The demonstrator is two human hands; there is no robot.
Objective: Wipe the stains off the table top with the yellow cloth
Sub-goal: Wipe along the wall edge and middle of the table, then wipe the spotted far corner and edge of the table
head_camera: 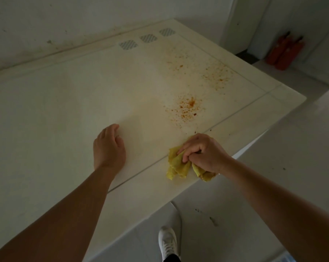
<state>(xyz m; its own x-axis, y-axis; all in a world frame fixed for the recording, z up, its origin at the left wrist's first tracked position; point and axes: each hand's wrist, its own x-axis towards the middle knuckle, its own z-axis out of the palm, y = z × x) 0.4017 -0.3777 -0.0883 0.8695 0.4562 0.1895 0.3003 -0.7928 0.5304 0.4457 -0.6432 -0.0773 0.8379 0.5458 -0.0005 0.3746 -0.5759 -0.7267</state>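
Note:
A crumpled yellow cloth lies on the cream table top close to its near right edge. My right hand is closed over the cloth and grips it. Orange-brown stains speckle the surface just beyond the cloth. More stains spread toward the far right corner. My left hand rests on the table to the left of the cloth, fingers loosely curled and holding nothing.
A wall runs along the table's far side. Three grey patterned patches sit near the back edge. Two red fire extinguishers stand on the floor at the far right. My white shoe is on the floor below the table edge.

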